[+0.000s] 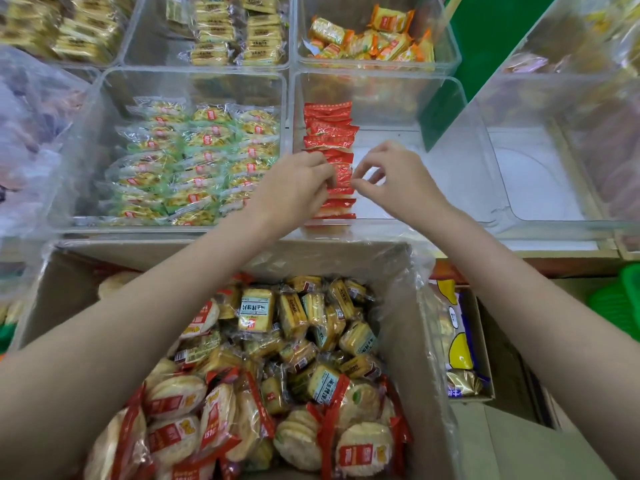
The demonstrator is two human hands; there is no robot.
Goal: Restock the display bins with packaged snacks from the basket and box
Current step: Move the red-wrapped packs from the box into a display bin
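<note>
A row of red snack packets (329,133) stands on edge along the left side of a clear display bin (450,109). My left hand (294,188) grips the near packets of that row from the left. My right hand (394,178) pinches the right edge of the same packets with fingertips. Below my arms a cardboard box (426,341) lined with plastic holds several round rice crackers in red wrappers (173,396) and yellow biscuit packs (256,313).
The bin to the left is packed with green-wrapped crackers (194,161). Bins behind hold yellow packs (221,29) and orange packets (374,39). A smaller box with a purple-yellow bag (457,334) sits at right, beside a green basket (623,306).
</note>
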